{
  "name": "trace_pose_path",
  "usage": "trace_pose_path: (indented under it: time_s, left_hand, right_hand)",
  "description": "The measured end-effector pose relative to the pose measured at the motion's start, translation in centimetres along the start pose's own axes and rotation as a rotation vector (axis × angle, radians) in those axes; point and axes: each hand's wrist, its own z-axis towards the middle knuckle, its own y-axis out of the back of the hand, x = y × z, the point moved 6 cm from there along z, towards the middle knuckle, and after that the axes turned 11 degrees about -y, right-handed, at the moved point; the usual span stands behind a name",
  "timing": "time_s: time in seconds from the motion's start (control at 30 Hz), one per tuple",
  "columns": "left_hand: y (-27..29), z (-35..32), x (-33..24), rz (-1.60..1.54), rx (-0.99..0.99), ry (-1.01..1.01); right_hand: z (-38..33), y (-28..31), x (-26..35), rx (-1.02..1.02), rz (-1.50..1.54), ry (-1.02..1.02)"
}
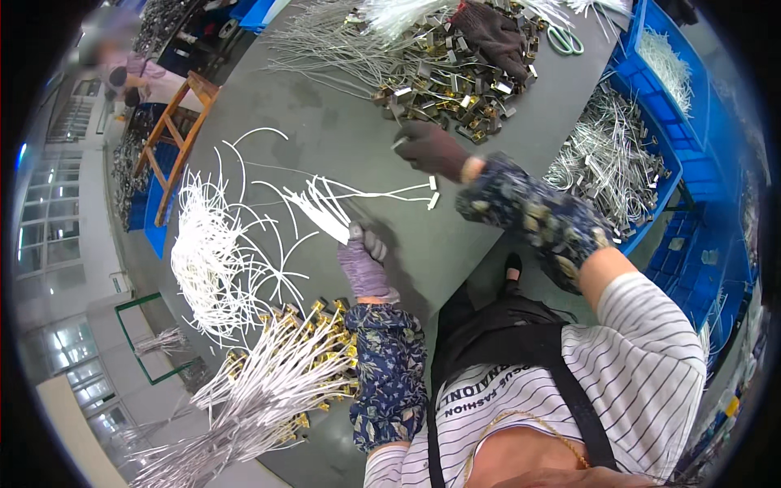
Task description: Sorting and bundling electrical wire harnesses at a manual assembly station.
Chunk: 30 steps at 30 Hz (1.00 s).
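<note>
White strands (329,218) in left fingers (373,244)

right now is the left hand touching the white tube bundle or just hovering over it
Touching. The head view shows the gloved left hand closed around one end of the white tube bundle, with the other ends fanning out beyond it.
</note>
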Motion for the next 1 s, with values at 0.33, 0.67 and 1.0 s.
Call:
trace_pose_path:
  time_s: [0.33, 0.67, 1.0]
  left_hand:
    - [-10.8, -3.9, 9.7, -0.094, -0.119, 0.275]
    - [-9.5, 1.2, 3.5, 0.074, -0.080, -0.147]
    - [-10.1, 3.7, -5.3, 0.146, -0.156, -0.378]
  right_hand:
    - [-26.1, 4.1, -11.3, 0.175, 0.255, 0.109]
    - [-42.7, 10.5, -33.0, -0.124, 0.300, -0.813]
    - [-41.8, 11.2, -31.8, -0.113, 0.237, -0.750]
